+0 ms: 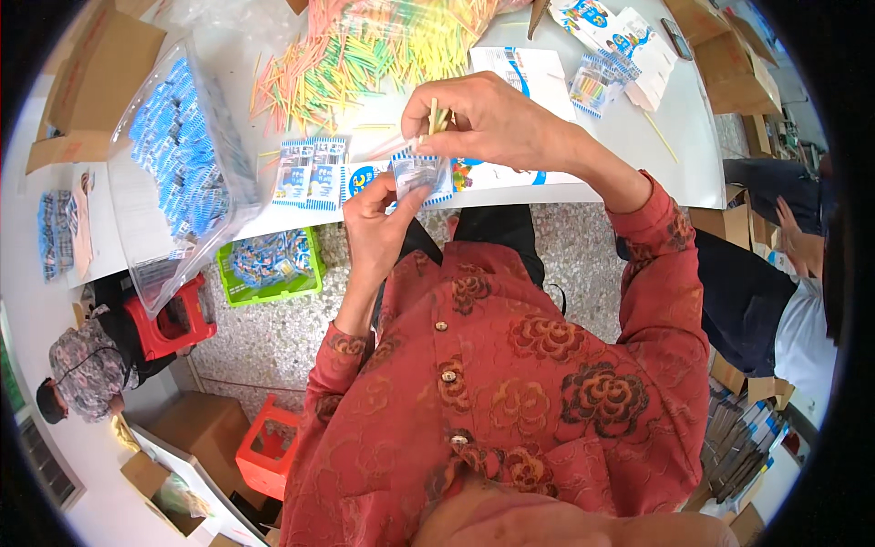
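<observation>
**A:** Where are we?

**B:** We are looking down at a white counter (638, 137) over a speckled stone floor (273, 337), with cardboard boxes (100, 82) stacked around the room and red plastic stools (169, 319) below the counter's left end.

**A:** What holds what?

**B:** On the counter's left, we see a clear plastic bin (182, 173) tilted over the near edge, filled with small blue-and-white packets. Below it on the floor stands a green basket (273, 269), also filled with such packets. At the far side of the counter lies a loose heap of thin coloured sticks (365, 55), yellow, green, orange and pink. Flat packets (312, 173) lie in a row near the counter's near edge.

**A:** And our hands?

**B:** Our left hand (378, 223) pinches a small clear pouch (419, 173) with a blue edge between thumb and fingers, holding it up just in front of the counter's near edge. Our right hand (488, 118) is closed in a fingertip pinch on a few pale sticks (436, 118), held upright right above the pouch's mouth; we cannot tell whether they touch it.

**A:** How much room is there?

**B:** The counter's near edge runs just beyond our hands. The floor between the counter and our lap is open. Another person sits close on our right (775, 301), and one crouches at lower left (87, 369).
</observation>
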The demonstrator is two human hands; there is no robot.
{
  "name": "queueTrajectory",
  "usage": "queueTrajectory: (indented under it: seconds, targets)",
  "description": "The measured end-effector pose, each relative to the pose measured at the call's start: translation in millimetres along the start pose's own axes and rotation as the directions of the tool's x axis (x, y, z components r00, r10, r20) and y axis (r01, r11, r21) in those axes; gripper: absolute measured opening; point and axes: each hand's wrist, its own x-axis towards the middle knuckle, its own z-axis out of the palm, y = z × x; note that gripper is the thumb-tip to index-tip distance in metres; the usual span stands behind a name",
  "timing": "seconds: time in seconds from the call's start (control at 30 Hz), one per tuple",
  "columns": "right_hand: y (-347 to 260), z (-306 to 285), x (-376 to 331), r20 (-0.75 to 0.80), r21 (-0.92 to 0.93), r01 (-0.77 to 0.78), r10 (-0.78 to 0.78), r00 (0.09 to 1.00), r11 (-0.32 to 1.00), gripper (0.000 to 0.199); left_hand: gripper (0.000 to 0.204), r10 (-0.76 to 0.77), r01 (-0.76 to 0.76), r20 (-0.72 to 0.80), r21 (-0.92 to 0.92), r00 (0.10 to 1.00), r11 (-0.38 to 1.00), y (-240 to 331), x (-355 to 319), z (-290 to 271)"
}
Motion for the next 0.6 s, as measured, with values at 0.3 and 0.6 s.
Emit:
queueTrajectory:
  seconds: [0.3,0.6]
  targets:
    - [8.8,-2.2,9.5,-0.099,-0.12,0.042,-0.054,0.994,0.992,0.02,0.017,-0.031,0.036,0.029,-0.225,0.999,0.974,3.5,11.2,7.2]
    - [19.2,20.4,9.3,-0.064,0.001,0.116,-0.115,0.991,0.993,0.023,0.017,-0.038,0.046,0.035,-0.233,0.999,0.972,0.3,14.3,4.2]
